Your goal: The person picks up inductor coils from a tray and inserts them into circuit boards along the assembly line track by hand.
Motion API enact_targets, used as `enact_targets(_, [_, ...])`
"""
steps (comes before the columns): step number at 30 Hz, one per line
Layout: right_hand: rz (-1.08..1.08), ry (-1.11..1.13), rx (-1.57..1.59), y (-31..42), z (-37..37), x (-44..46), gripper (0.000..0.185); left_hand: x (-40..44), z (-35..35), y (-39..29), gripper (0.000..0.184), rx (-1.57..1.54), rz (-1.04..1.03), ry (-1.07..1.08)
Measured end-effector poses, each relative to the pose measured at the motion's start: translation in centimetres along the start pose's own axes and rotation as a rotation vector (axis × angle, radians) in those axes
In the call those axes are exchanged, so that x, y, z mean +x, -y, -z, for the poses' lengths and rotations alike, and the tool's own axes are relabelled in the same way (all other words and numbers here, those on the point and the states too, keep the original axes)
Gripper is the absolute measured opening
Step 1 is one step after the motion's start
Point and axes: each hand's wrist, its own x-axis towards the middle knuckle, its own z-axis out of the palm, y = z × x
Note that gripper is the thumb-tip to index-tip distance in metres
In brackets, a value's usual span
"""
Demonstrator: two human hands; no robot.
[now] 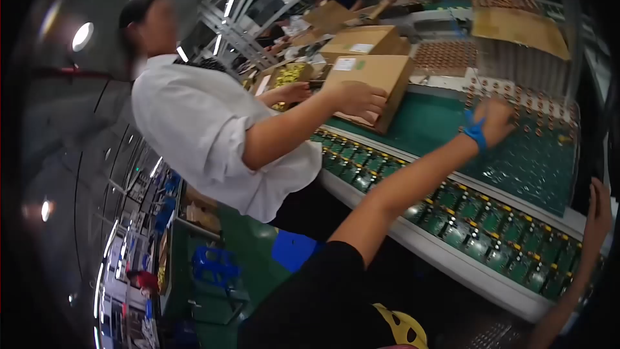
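My left hand, with a blue band on its wrist, reaches over a clear plastic tray on the green work surface. Its fingers curl down beside small copper-coloured coils standing in rows at the tray's far part; whatever is between the fingertips is hidden. At the far right edge, my right hand is raised near the tray's corner, fingers stretched out and holding nothing visible. Between me and the tray run rows of green circuit boards with yellow parts.
A co-worker in a white shirt stands at left, one hand over a cardboard box. More copper coils and an upright cardboard piece are behind the tray. Other people work across the line. A blue stool stands on the floor.
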Motion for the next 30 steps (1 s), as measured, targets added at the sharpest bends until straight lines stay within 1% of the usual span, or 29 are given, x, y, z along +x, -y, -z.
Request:
enact_targets(1, [-0.024,0.015,0.022,-0.4,-0.5,0.0,0.025,-0.1,-1.6,0.8,0.018,-0.055,-0.070,-0.064])
enact_targets(3, [-0.107,0.067,0.021,-1.6,-0.2,-0.8,0.028,0.0,-2.1,-0.3,0.022,-0.015,0.028,-0.075])
enact_targets(4, [-0.162,0.096,0.012,-2.3,0.1,-1.3,0.029,0.1,-2.6,-0.4,0.022,-0.010,0.030,-0.082])
enact_targets(6, [-0.174,0.098,0.009,-3.8,-0.1,-1.5,0.030,0.6,-3.8,-0.2,0.024,0.097,-0.002,-0.093])
enact_targets(8, [-0.186,0.093,0.004,-5.0,0.0,-1.6,0.031,0.9,-5.5,0.4,0.027,0.089,-0.035,-0.140])
enact_targets(10, [-0.253,0.151,0.016,-5.6,0.3,-1.5,0.032,1.5,-7.5,1.1,0.026,0.228,-0.120,-0.276])
enact_targets(11, [-0.240,0.145,0.016,-5.8,0.3,-1.6,0.032,1.6,-8.2,1.3,0.026,0.235,-0.119,-0.288])
enact_targets(13, [-0.277,0.125,0.100,-6.0,0.1,-1.8,0.032,2.0,-9.5,2.0,0.023,0.059,-0.006,-0.074])
enact_targets(14, [-0.271,0.126,0.100,-5.8,0.0,-1.6,0.032,2.6,-8.9,1.9,0.023,0.006,0.043,-0.015])
enact_targets(15, [-0.309,0.149,0.069,-5.6,0.1,-1.6,0.031,2.5,-8.5,1.8,0.023,0.003,0.046,-0.020])
enact_targets(17, [-0.348,0.169,0.025,-5.9,0.4,-1.5,0.030,2.0,-6.5,0.9,0.017,0.164,-0.129,-0.067])
enact_targets(19, [-0.292,0.134,0.107,-6.9,-0.1,-1.9,0.027,1.8,-4.8,0.5,0.015,0.125,-0.119,-0.097])
enact_targets(21, [-0.268,0.096,0.122,-6.3,0.0,-1.9,0.025,1.4,-2.2,0.0,0.014,0.089,-0.117,-0.115])
enact_targets(22, [-0.237,0.067,0.135,-5.6,0.4,-1.7,0.023,1.0,-0.4,-0.6,0.010,0.004,-0.104,-0.110])
enact_targets(23, [-0.250,0.070,0.120,-4.1,0.8,-1.4,0.023,0.4,0.9,-1.1,0.008,-0.088,-0.089,-0.108])
enact_targets(24, [-0.283,0.103,0.090,-1.8,1.4,-0.7,0.020,-0.4,1.4,-1.5,0.007,-0.252,-0.147,-0.286])
enact_targets(25, [-0.314,0.143,0.047,0.1,2.1,0.2,0.018,-1.3,2.5,-2.1,0.009,-0.281,-0.175,-0.300])
enact_targets(27, [-0.300,0.078,0.114,2.1,2.3,0.4,0.013,-3.7,5.0,-3.7,0.013,-0.342,-0.236,-0.331])
enact_targets(29, [-0.364,0.079,0.350,4.2,2.6,0.9,0.013,-6.5,7.1,-5.2,0.019,-0.383,-0.298,-0.333])
enact_targets(30, [-0.389,0.115,0.397,5.5,3.1,1.2,0.014,-8.2,7.9,-6.3,0.020,-0.414,-0.282,-0.306])
